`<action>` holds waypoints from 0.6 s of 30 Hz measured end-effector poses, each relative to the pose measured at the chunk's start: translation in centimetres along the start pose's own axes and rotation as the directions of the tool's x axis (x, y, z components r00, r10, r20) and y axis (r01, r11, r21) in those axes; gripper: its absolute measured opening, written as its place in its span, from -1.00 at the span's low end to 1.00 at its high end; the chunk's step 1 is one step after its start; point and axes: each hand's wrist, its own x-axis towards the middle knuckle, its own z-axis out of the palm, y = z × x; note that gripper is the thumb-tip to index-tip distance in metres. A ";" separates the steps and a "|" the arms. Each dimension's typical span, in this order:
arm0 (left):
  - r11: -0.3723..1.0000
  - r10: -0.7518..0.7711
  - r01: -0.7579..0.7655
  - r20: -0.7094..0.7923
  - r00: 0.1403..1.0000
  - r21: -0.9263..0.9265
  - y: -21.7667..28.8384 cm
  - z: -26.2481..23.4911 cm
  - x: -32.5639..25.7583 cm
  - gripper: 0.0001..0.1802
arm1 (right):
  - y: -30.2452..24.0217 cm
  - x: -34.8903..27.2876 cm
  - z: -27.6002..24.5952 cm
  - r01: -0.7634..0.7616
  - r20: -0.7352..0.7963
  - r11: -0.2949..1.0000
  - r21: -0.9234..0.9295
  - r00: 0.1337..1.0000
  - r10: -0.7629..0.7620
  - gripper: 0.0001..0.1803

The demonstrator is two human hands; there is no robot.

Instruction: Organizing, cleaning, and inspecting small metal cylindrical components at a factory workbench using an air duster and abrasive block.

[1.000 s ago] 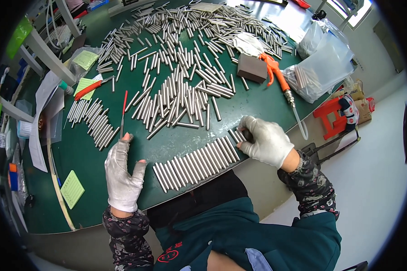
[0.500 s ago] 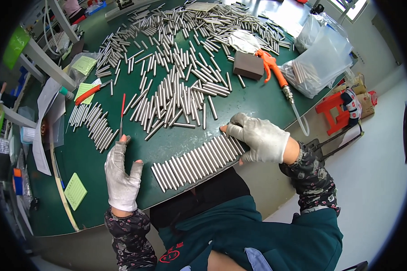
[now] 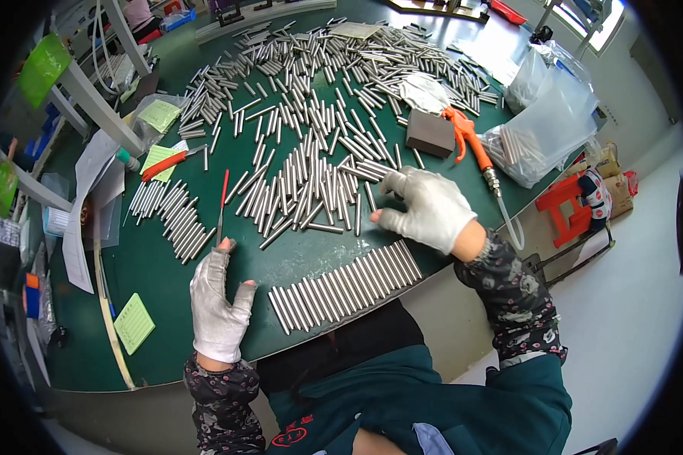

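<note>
A slanting row of steel pins (image 3: 345,287) lies side by side along the table's near edge. My left hand (image 3: 220,307), in a white glove with bare fingertips, rests just left of that row. Its thumb stands apart from the fingers, and nothing is in it. Beyond the row's right end hovers my gloved right hand (image 3: 430,208), thumb and forefinger apart at the right edge of the loose pin pile (image 3: 303,182). No pin shows between them; its other fingers are partly hidden. A thin red-handled tool (image 3: 224,196) lies ahead of my left hand.
At far right are a brown block (image 3: 430,133), an orange air gun (image 3: 470,144) with a hose, and clear bags (image 3: 542,125) with pins. A second pin group (image 3: 178,220), orange-handled cutters (image 3: 164,165) and a green note card (image 3: 134,324) lie left on the green table (image 3: 182,326).
My right hand has left the right end of the pin row and moved away toward the loose pile, its thumb and forefinger apart. My left hand keeps its place beside the row.
</note>
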 end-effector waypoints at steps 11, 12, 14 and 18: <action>1.000 -0.015 0.015 0.000 1.000 -0.004 0.2 0.1 0.3 -0.35 | 1.4 2.2 1.2 -0.124 -0.113 0.977 -0.176 0.988 0.105 -0.83; 1.000 -0.004 0.004 -0.006 1.000 0.006 0.1 0.1 0.3 -0.35 | 1.3 2.5 1.0 -0.130 -0.191 0.977 -0.169 0.977 0.097 -0.82; 1.000 0.009 -0.009 -0.013 1.000 0.014 0.0 0.2 0.3 -0.36 | 1.4 3.0 1.0 -0.153 -0.199 0.969 -0.194 0.973 0.113 -0.83; 1.000 -0.020 0.020 -0.007 1.000 -0.007 0.0 0.2 0.3 -0.36 | 2.1 3.3 1.4 -0.143 -0.141 0.958 -0.247 0.984 0.111 -0.81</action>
